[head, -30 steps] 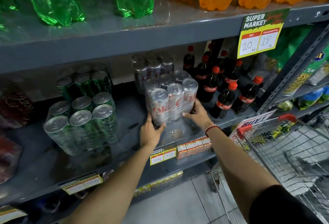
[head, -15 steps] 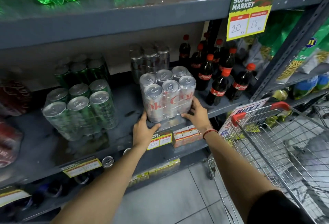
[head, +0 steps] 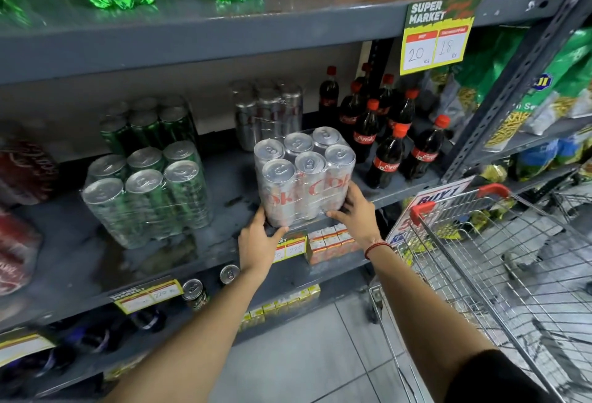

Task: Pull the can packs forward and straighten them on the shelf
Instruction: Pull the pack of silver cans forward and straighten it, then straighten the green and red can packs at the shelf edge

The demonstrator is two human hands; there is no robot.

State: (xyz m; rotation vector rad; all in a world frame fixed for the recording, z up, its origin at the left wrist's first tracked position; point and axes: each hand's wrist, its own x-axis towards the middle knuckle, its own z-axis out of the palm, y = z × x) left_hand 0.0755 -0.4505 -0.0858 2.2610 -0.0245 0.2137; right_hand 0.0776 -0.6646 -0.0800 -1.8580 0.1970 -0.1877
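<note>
- Two hands clamp shrink-wrapped six-pack of silver cola cans (head: 304, 175), upright at front edge of grey metal shelf (head: 224, 178).
- Left hand (head: 259, 239) grips lower left corner; right hand (head: 354, 210) grips lower right.
- Green can pack (head: 147, 191) stands left, well apart.

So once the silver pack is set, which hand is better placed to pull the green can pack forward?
Probably the left hand: it grips the silver can pack's left corner, nearest the green can pack. The right hand is on the far side.
</note>
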